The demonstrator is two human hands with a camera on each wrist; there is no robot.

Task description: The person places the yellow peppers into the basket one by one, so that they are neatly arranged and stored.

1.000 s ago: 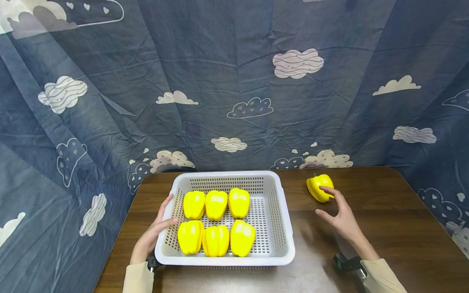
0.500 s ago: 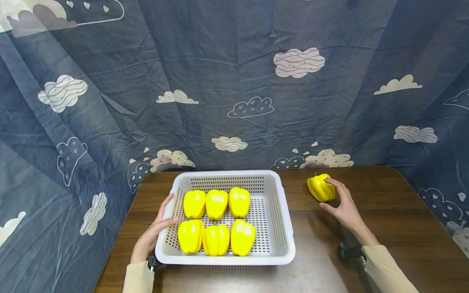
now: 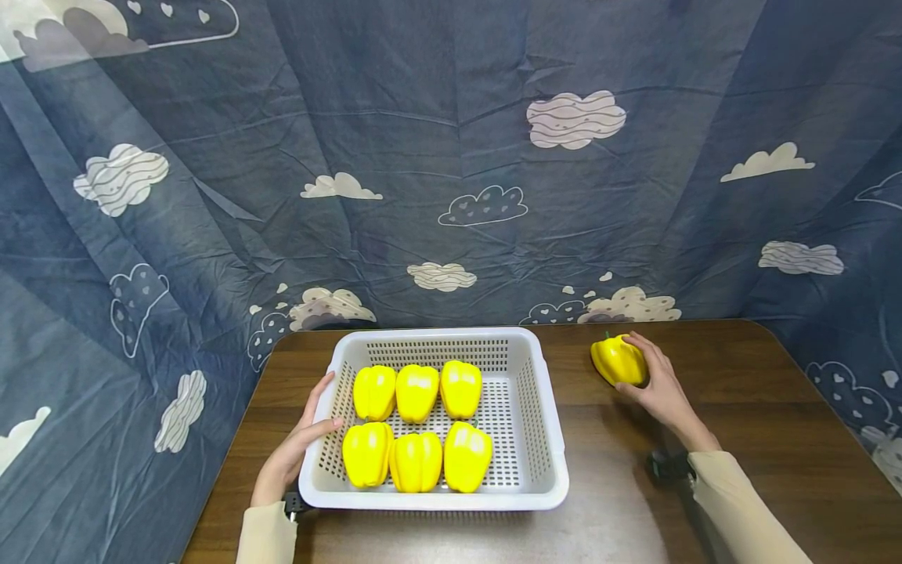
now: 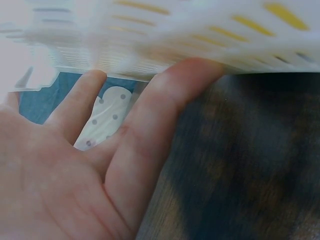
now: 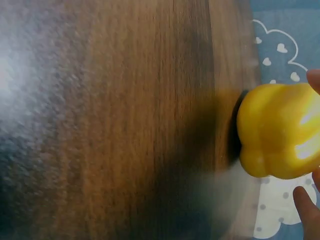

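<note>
A white plastic basket [image 3: 553,439] with slotted sides holds several yellow bell peppers [image 3: 417,393] in two rows. My left hand [image 3: 290,454] rests against its left side, fingers spread and fairly straight, thumb lying across the rim. The left wrist view shows that hand [image 4: 100,150] touching the basket's outer wall [image 4: 210,40]. Right of the basket, a single yellow bell pepper [image 3: 617,361] is on the table. My right hand [image 3: 662,392] grips it, thumb at the near side and fingers bent over the far right side. Fingertips [image 5: 304,200] flank the pepper [image 5: 277,132] in the right wrist view.
The brown wooden table [image 3: 761,407] has bare wood around the pepper and in front of the basket. Behind and beside it hangs a dark blue cloth [image 3: 395,258] with a cloud pattern. A dark wrist device [image 3: 669,468] sits at my right wrist.
My right hand has moved up and around the lone pepper; its thumb and fingers have closed in from a wider spread. The left hand and the basket have stayed put.
</note>
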